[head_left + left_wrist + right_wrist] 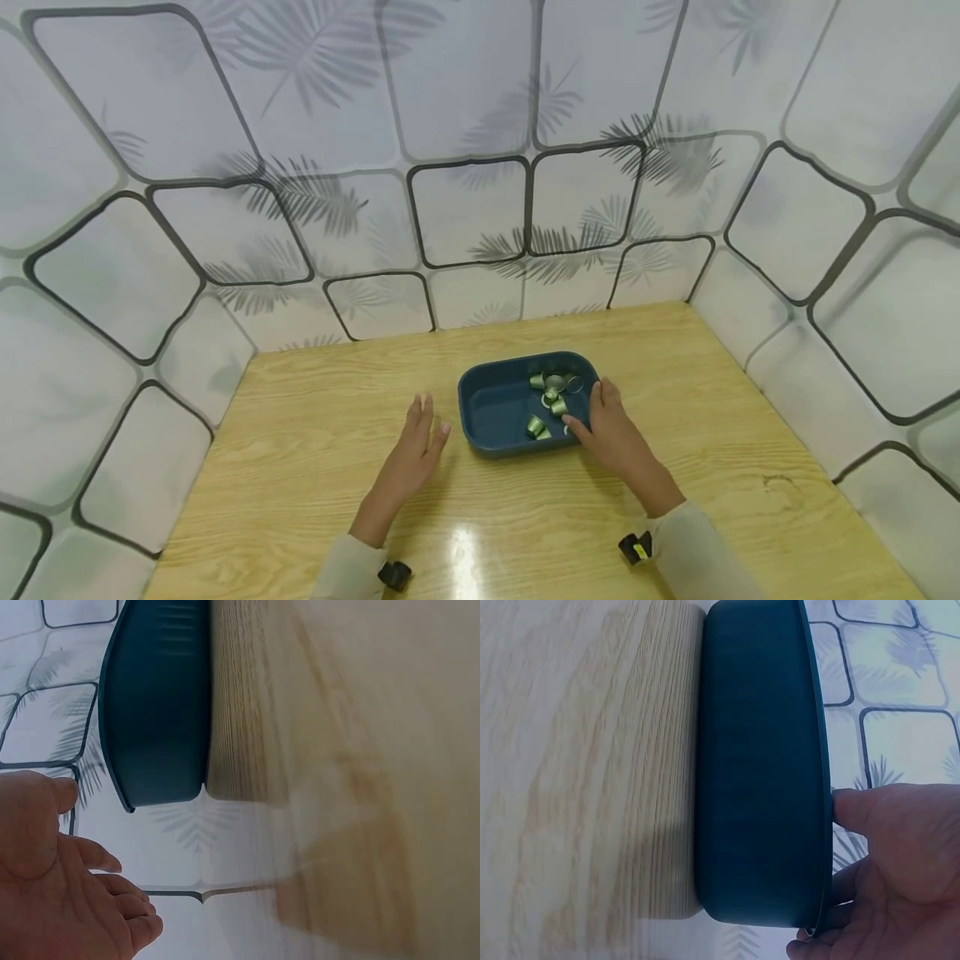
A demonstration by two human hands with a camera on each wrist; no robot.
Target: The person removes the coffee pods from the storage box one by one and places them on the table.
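A dark blue plastic tray (498,417) with rounded corners stands on the wooden table. Inside lie several small green metallic cups like coffee capsules (535,426), mostly in its right half, with round silvery pieces (574,383) among them. My right hand (618,429) holds the tray by its right front corner, the thumb over the front rim and the fingers at the right side. In the right wrist view the fingertips (802,949) partly pass behind the rim. My left hand (408,454) hovers left of the tray, apart from it, fingers extended and holding nothing.
The wooden table (322,467) reaches to a patterned curtain-like wall (472,212) at the back and both sides. Black wrist devices (636,547) sit at both sleeves. A bright light reflection shows on the table's front.
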